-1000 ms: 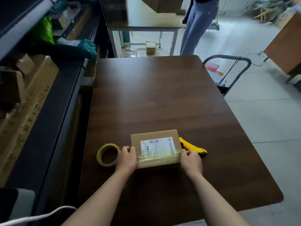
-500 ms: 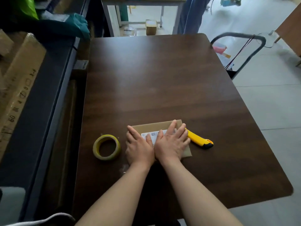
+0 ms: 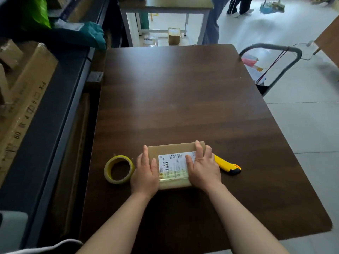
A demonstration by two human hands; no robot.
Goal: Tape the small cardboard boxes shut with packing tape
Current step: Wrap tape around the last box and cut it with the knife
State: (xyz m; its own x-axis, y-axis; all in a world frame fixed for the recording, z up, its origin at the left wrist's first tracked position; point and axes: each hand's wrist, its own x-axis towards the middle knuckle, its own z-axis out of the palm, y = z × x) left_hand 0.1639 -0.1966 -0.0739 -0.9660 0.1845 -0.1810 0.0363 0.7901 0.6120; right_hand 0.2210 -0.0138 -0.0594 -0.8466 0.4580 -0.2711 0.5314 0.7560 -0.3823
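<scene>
A small cardboard box (image 3: 171,149) with a white shipping label lies on the dark wooden table (image 3: 183,98) near its front edge. A strip of clear tape crosses the near part of the box top. My left hand (image 3: 145,173) lies flat on the box's left side with fingers straight. My right hand (image 3: 202,165) presses flat on the right part of the top, fingers stretched to the far edge. A roll of yellowish packing tape (image 3: 119,169) lies flat just left of my left hand. A yellow utility knife (image 3: 227,165) lies to the right of the box.
A dark shelf unit (image 3: 60,88) with long cardboard cartons (image 3: 23,99) runs along the table's left side. A grey trolley handle (image 3: 271,48) stands off the far right corner. Another table (image 3: 165,6) and a person's legs (image 3: 212,24) are beyond the far edge.
My hands were side by side on the middle of the box top half a second ago; they have slid apart toward the left and right sides, uncovering the label.
</scene>
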